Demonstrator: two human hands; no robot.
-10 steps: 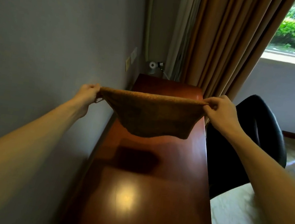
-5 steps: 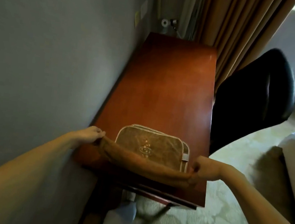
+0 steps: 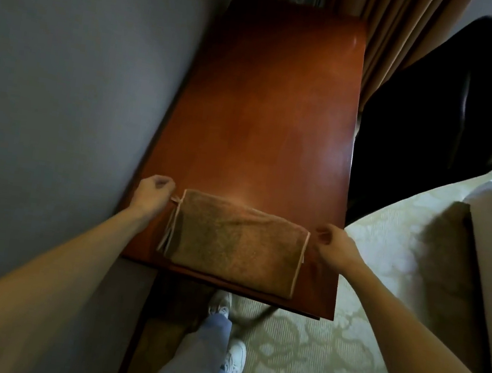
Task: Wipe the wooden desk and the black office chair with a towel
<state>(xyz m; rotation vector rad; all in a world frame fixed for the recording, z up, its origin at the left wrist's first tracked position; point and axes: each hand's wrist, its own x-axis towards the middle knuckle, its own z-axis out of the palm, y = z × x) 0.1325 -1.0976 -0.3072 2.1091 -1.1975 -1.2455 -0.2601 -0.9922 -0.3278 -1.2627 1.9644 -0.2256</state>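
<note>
Towel: a folded brown terry towel with pale piped edges (image 3: 237, 242) lay flat on the near end of the reddish-brown polished wooden desk (image 3: 274, 111).
Left hand: the left hand (image 3: 153, 194) sat just beside the towel's far left corner with its fingers curled. I couldn't tell whether it pinched the small loop there.
Right hand: the right hand (image 3: 333, 243) was at the far right corner, fingers curled in, its grip equally unclear.
Chair: the black padded office chair (image 3: 439, 103) stood at the desk's right side, with neither hand on it.
Progress: I'd judge the wiping had barely begun. The towel was folded and laid ready, with the desk's length and the chair still to do.
Writing: none could be read anywhere.
</note>
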